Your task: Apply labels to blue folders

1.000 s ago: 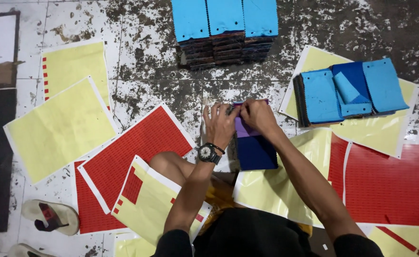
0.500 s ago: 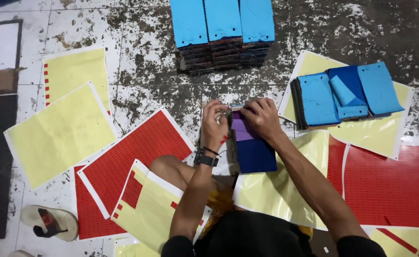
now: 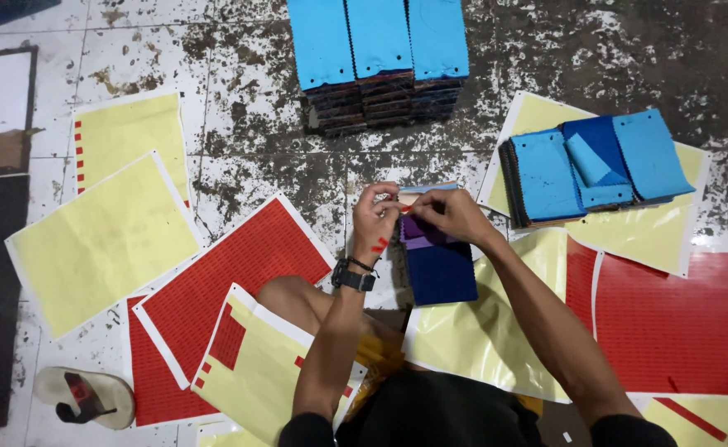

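Observation:
My left hand (image 3: 374,220) and my right hand (image 3: 448,213) meet over the top edge of a small stack of fabric swatches (image 3: 438,266), dark blue with purple layers showing near the top. Both hands pinch at that top edge, where a small red sticker sits between the fingertips. More red stickers cling to the back of my left hand. A black watch (image 3: 354,275) is on my left wrist. The swatch stack lies on the floor just in front of my bent knee (image 3: 285,294).
Light blue swatch piles (image 3: 378,62) stand at the top centre, another blue pile (image 3: 595,165) on a yellow sheet at right. Red sticker sheets (image 3: 235,273) and yellow backing sheets (image 3: 99,240) cover the stained floor. A sandal (image 3: 82,397) lies at bottom left.
My hands have shifted slightly up to the stack's top edge and closed together over it. The swatch stack stays in place.

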